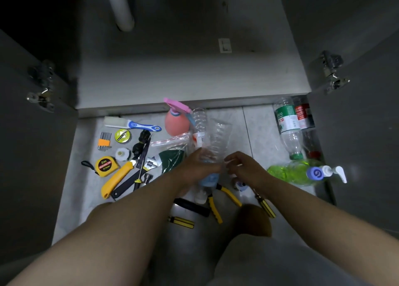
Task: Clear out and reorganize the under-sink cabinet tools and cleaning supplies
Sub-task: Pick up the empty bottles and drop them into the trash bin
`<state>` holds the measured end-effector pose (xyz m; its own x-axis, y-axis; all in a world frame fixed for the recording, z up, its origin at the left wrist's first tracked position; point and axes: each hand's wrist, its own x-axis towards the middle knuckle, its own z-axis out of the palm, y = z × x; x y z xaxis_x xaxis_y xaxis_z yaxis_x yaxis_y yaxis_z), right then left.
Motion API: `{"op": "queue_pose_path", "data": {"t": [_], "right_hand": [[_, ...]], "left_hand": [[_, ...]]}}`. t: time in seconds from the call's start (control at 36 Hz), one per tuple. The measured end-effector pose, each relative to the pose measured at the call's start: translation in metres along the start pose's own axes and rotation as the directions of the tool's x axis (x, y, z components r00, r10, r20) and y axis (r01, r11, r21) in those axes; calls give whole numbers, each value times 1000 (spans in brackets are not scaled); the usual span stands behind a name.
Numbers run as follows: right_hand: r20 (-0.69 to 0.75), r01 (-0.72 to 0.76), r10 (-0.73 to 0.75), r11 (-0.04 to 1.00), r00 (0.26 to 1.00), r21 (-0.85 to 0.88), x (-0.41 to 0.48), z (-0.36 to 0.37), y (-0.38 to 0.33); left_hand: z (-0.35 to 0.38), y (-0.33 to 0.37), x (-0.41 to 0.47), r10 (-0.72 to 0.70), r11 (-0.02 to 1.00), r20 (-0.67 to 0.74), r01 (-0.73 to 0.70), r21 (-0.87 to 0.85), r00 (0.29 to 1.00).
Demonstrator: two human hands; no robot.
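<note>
Left of frame: tape measure (106, 166) and yellow knife (116, 180) lie on the floor (255, 132).

Centre: left hand (197, 167), fingers curled round the lower end of a clear bottle (200, 123) that points up-frame toward the cabinet (194, 78).

Right hand (248, 167) is just beside it, fingers bent at a second bottle (220, 134). The view is blurred and the grip cannot be told.

Right: green bottle (291, 172) lies on the floor.
</note>
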<state>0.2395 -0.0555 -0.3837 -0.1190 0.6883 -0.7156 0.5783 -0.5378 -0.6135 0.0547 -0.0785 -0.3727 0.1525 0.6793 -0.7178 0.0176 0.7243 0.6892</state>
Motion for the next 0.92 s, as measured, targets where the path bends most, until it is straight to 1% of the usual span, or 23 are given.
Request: {"op": "queue_pose_path", "data": {"t": [0.11,0.22,0.33,0.42,0.47,0.53,0.64,0.69,0.78,0.83,0.92], "right_hand": [[-14,-26,25,1000,1000,-14,37,18,-12],[-66,-23,15,992,998,-125,70,38,-28],[-110,1,-27,972,994,-234,89,53,-35],[-136,-18,-22,960,990,-281,95,62,-39],[-132,-40,1,956,991,-290,92,63,-40],[-117,-60,30,962,993,-266,84,59,-40],[-132,-102,74,970,989,-223,57,37,-36],[-125,-95,71,976,990,-196,41,24,-35],[-216,-99,67,985,974,-142,4,-9,-38],[-280,-101,85,994,956,-43,-27,-35,-44],[-320,-49,71,996,945,77,-82,-72,-53]], "left_hand": [[-22,-13,-16,-22,988,60,31,-153,998],[-38,-24,-23,-94,941,72,112,-318,993],[-45,-27,-23,-99,914,138,145,-378,985],[-47,-26,-22,-93,898,190,165,-408,977],[-47,-23,-22,-92,903,228,177,-390,969],[-44,-20,-21,-88,906,264,187,-380,960],[-29,-6,-19,-65,916,328,187,-355,943],[-18,7,-19,-78,924,328,191,-330,941],[5,35,-27,-60,934,379,185,-305,923],[20,57,-37,-29,935,445,181,-304,895],[43,93,-59,43,934,524,153,-324,850]]}}
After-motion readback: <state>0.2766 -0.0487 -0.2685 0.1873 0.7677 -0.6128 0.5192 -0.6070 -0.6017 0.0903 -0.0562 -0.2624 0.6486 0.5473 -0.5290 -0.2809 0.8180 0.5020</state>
